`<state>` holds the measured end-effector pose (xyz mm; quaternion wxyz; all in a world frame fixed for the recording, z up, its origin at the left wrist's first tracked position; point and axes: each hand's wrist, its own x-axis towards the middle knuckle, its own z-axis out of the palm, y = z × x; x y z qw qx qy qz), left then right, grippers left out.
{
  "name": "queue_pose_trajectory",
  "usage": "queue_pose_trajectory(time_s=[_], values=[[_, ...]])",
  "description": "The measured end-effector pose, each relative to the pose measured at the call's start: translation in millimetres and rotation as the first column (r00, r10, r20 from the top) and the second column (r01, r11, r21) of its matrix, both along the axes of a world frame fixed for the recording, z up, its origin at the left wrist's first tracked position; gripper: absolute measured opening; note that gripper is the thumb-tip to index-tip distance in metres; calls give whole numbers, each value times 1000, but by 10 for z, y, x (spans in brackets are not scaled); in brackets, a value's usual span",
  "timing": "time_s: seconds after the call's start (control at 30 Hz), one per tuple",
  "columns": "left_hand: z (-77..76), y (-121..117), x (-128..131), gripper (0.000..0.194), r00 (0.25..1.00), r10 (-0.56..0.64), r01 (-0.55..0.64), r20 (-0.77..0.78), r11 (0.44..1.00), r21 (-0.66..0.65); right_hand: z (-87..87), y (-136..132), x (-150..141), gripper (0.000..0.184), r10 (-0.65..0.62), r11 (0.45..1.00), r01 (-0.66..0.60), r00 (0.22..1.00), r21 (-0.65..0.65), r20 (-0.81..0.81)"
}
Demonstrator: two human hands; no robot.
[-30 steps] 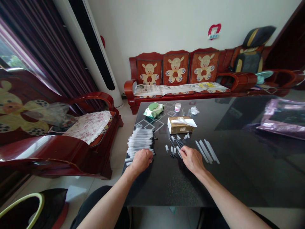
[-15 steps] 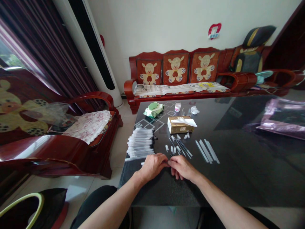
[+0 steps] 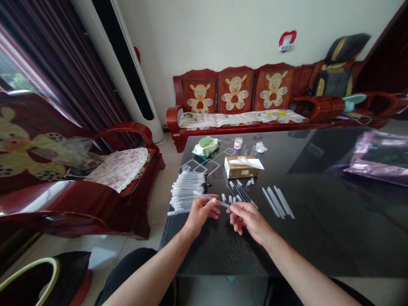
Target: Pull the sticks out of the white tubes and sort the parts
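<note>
A slim translucent white pen [image 3: 220,203] is held between my two hands above the table's near side, slanting down to the right. My left hand [image 3: 203,212] pinches its barrel between thumb and fingers. At its right end, the thumb and fingers of my right hand [image 3: 247,219] close on the tip, which they hide. Just beyond lie several loose white caps [image 3: 230,199] and thin dark refills [image 3: 244,193]. To the left is a stack of pens [image 3: 188,187]; to the right, several bare white barrels [image 3: 277,202].
Behind the parts stands a gold tissue box [image 3: 236,172]. Farther back are a green wipes pack [image 3: 205,151], a small white cup [image 3: 237,143] and a crumpled tissue [image 3: 260,147]. A purple plastic package [image 3: 379,157] lies on the dark table's [image 3: 318,229] right side.
My hands have drawn slightly apart, and the left has turned palm up. The pen's barrel, mostly hidden before, now shows between them with its left end raised.
</note>
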<state>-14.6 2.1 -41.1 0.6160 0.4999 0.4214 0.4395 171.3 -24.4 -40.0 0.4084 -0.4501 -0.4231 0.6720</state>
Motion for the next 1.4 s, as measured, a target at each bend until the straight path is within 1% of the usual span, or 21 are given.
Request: queue_pose_trajectory(time_s=[0.03, 0.1, 0.23, 0.37, 0.53, 0.63, 0.77, 0.83, 0.9, 0.97, 1.1, 1.23, 1.3, 1.4], values=[[-23, 7, 16, 45, 997, 19, -15, 75, 999, -48, -8, -12, -21, 37, 22, 1000, -22, 1000, -7, 1], [-50, 17, 32, 42, 986, 51, -34, 157, 993, -109, -19, -28, -53, 40, 49, 998, -49, 999, -34, 5], [-44, 23, 14, 40, 976, 51, -19, 212, 988, -150, -16, -33, -60, 46, 79, 994, -78, 997, -75, 8], [-32, 29, -9, 38, 975, 33, 1, 221, 989, -150, -11, -28, -42, 42, 104, 993, -104, 995, -56, 1], [-51, 48, -11, 40, 977, 49, -17, 208, 988, -154, -13, -34, -33, 38, 117, 992, -118, 993, -47, -25], [-54, 48, -6, 40, 978, 52, -23, 203, 989, -145, -14, -33, -37, 36, 90, 995, -90, 996, -37, -11], [-45, 44, 1, 38, 977, 51, -21, 208, 989, -143, -14, -21, -33, 33, 25, 1000, -25, 1000, 9, 15], [-43, 46, 0, 38, 977, 50, -20, 208, 989, -143, -8, -16, -26, 37, 33, 999, -33, 999, -15, 14], [-44, 50, -3, 37, 977, 48, -19, 207, 990, -141, -1, -16, -19, 44, 68, 996, -67, 998, -57, 16], [-46, 52, -5, 36, 978, 42, -13, 205, 990, -139, 4, -21, -16, 48, 102, 993, -100, 995, -69, 23], [-44, 41, 0, 35, 979, 29, -1, 201, 991, -135, 0, -27, -9, 38, 120, 993, -119, 993, -24, 23], [-33, 29, 6, 36, 979, 24, 4, 200, 991, -137, -14, -17, 6, 31, 74, 997, -75, 997, 3, 20], [-34, 32, 8, 36, 979, 23, 5, 204, 991, -136, -17, -15, 7, 32, 67, 998, -67, 998, -11, 19], [-48, 42, 9, 35, 979, 29, -2, 204, 991, -135, -16, -20, -4, 40, 107, 993, -106, 994, -55, 23]])
